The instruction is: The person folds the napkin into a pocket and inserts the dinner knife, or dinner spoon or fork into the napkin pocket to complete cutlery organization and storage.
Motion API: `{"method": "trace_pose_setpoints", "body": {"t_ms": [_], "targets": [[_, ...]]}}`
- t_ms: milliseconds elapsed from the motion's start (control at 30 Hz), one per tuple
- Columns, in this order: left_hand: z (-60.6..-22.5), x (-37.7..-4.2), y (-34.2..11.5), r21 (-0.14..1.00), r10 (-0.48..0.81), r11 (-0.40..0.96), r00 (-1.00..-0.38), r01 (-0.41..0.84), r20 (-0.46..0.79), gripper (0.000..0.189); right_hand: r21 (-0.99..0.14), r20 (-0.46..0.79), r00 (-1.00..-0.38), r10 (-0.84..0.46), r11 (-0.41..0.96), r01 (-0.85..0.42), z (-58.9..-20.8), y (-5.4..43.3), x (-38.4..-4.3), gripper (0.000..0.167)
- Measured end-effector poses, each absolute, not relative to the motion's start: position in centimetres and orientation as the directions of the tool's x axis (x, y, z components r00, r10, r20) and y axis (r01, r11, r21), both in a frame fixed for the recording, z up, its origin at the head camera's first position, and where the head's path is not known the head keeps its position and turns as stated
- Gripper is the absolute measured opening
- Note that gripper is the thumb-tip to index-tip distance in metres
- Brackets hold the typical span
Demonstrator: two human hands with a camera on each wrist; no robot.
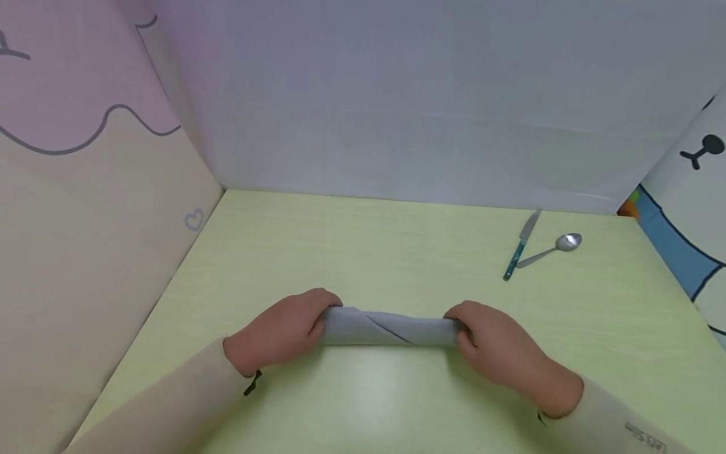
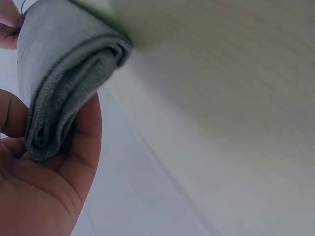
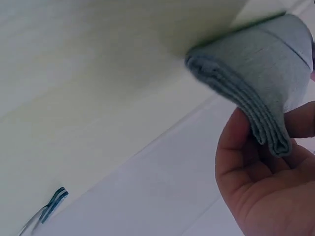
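A grey-blue cloth [image 1: 391, 328], folded into a long flat roll, lies crosswise between both hands near the front of the table. My left hand [image 1: 289, 328] grips its left end, thumb on the near side and fingers over the far edge. At the opposite end, my right hand [image 1: 496, 343] pinches the cloth the same way. Stacked layers show at the end of the roll [image 2: 74, 93] in the left wrist view, and likewise on the cloth [image 3: 256, 78] in the right wrist view. A diagonal fold edge crosses its upper face.
A table knife [image 1: 518, 249] with a blue-green handle lies toward the back right of the pale yellow table [image 1: 351, 246]. Beside it is a metal spoon [image 1: 567, 242], its handle end by the knife's handle. Upright panels [image 1: 420, 107] border the table at the back and sides.
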State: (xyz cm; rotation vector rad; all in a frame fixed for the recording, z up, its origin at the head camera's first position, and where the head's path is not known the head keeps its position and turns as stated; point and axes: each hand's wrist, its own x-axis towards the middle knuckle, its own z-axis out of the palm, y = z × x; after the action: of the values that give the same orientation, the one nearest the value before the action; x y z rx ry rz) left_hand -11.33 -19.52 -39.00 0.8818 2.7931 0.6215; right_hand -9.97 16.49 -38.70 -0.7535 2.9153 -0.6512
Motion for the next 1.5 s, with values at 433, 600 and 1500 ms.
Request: {"method": "trace_pose_setpoints", "body": {"t_ms": [433,600,1500], "targets": [[-41.0,-16.4,-17.7,0.466,0.535,0.788,-0.823,0.403,-0.192,0.028,-0.393,-0.002,-0.882,-0.471,0.812,-0.433,-41.6,16.5,-14.1,0.022],[-40.3,-13.4,-16.5,0.167,0.620,0.765,-0.781,0.622,0.073,0.022,-0.156,0.158,-0.784,-0.600,0.769,-0.620,-41.2,15.0,-12.2,0.032],[-40.9,-9.9,-17.4,0.049,0.773,0.635,-0.633,0.771,-0.052,0.049,-0.141,-0.255,-0.748,-0.613,0.789,-0.598,-42.1,13.4,-4.3,0.100]]}}
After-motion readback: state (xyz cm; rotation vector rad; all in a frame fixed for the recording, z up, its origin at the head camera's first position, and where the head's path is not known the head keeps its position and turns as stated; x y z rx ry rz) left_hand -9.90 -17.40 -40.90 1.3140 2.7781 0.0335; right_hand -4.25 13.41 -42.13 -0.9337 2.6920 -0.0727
